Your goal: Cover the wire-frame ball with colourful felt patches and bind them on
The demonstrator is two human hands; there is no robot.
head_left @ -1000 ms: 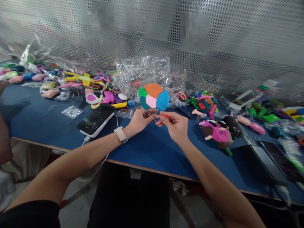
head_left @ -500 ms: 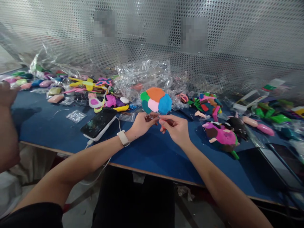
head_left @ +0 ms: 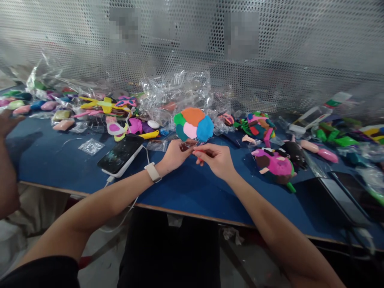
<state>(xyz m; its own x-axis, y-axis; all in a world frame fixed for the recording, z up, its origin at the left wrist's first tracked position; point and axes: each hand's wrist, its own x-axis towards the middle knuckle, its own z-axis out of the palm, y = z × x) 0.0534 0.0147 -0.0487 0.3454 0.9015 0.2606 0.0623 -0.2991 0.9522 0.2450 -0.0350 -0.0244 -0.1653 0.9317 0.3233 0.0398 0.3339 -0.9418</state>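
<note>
In the middle of the head view, my left hand (head_left: 175,157) is closed, its thumb and fingers pinched together around something too small to make out. My right hand (head_left: 220,160) is beside it, fingertips nearly touching, and pinches a small orange-red piece of modelling clay (head_left: 199,153). Just beyond my fingertips is a rounded clay piece (head_left: 193,124) patched in orange, green, teal, pink and blue. Its lower edge meets my left fingers, and whether they carry it is hidden. Thin shiny glints show between the hands.
A phone on a white power bank (head_left: 121,155) lies left, its cable trailing off the edge. Pink patched clay figure (head_left: 274,164) and dark phones (head_left: 339,200) lie right. Clear plastic bags (head_left: 180,90) and clay packs line the back. Another person's hand (head_left: 7,122) is far left.
The whole view has shifted slightly, so things appear a little further left and up. Both hands keep their pinch by the patched clay piece. The other person's hand has moved slightly.
</note>
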